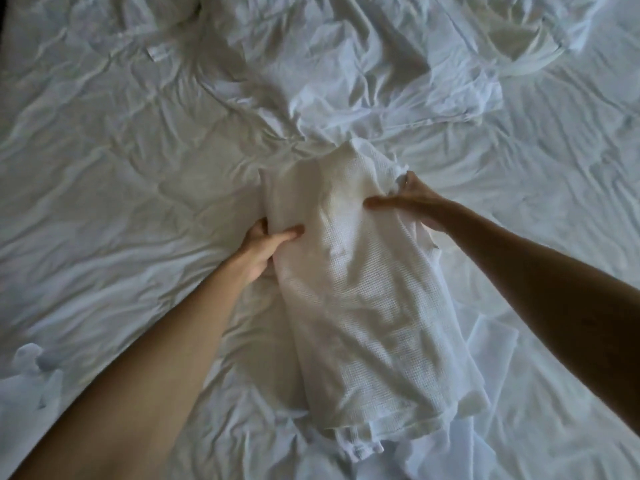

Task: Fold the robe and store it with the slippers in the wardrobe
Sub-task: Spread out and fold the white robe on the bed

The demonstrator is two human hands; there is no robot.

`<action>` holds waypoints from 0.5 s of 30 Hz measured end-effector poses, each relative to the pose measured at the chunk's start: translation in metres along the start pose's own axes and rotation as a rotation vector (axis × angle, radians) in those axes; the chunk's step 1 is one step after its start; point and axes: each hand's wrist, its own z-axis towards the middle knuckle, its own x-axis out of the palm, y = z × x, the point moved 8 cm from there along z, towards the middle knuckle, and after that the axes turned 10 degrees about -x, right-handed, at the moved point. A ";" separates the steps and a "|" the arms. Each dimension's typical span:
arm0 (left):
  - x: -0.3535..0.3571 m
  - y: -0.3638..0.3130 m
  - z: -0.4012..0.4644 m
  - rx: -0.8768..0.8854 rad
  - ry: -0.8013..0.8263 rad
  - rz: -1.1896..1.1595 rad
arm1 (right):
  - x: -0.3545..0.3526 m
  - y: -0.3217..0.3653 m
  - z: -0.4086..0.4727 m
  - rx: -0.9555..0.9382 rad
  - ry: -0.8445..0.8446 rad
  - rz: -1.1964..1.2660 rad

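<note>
A white waffle-weave robe (363,306) lies folded into a long narrow bundle on the bed, running from the centre toward the lower right. My left hand (266,244) grips its left edge near the far end, thumb on top and fingers tucked under the fabric. My right hand (405,200) holds the right side of the far end, thumb stretched across the top and fingers curled round the edge. No slippers or wardrobe are in view.
The bed's rumpled white sheet (121,168) fills the whole view. A bunched duvet (363,64) lies across the far side. A small crumpled white piece of fabric (31,362) sits at the left near edge.
</note>
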 end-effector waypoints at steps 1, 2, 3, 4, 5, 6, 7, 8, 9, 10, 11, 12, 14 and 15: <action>0.003 -0.009 0.004 -0.012 0.020 -0.026 | 0.004 0.003 0.007 -0.008 0.037 0.019; 0.006 -0.018 0.006 -0.013 0.029 -0.031 | 0.006 0.002 0.013 0.003 0.072 0.022; 0.006 -0.025 0.005 -0.009 0.026 -0.012 | 0.008 0.000 0.018 0.017 0.094 0.007; 0.005 -0.031 0.003 -0.001 0.019 0.019 | 0.006 -0.001 0.020 0.025 0.098 -0.006; 0.002 -0.036 -0.003 0.014 0.013 0.046 | 0.004 0.001 0.018 0.012 0.085 -0.015; 0.000 -0.041 -0.011 0.043 0.012 0.068 | -0.002 0.005 0.014 -0.025 0.049 -0.033; -0.002 -0.046 -0.024 0.079 0.010 0.088 | -0.007 0.013 0.006 -0.097 0.004 -0.049; -0.005 -0.050 -0.039 0.129 -0.011 0.126 | -0.013 0.024 -0.006 -0.197 -0.039 -0.071; -0.007 -0.052 -0.056 0.196 -0.047 0.175 | -0.017 0.036 -0.023 -0.305 -0.082 -0.117; -0.008 -0.051 -0.076 0.283 -0.085 0.220 | -0.019 0.047 -0.045 -0.404 -0.126 -0.200; -0.008 -0.046 -0.098 0.363 -0.118 0.253 | -0.020 0.054 -0.069 -0.493 -0.177 -0.310; -0.008 -0.037 -0.121 0.448 -0.145 0.275 | -0.019 0.060 -0.096 -0.608 -0.223 -0.433; -0.002 -0.015 -0.165 0.710 -0.177 0.415 | -0.015 0.063 -0.151 -0.889 -0.247 -0.616; 0.008 0.002 -0.179 0.860 -0.149 0.548 | -0.012 0.055 -0.175 -0.989 -0.185 -0.640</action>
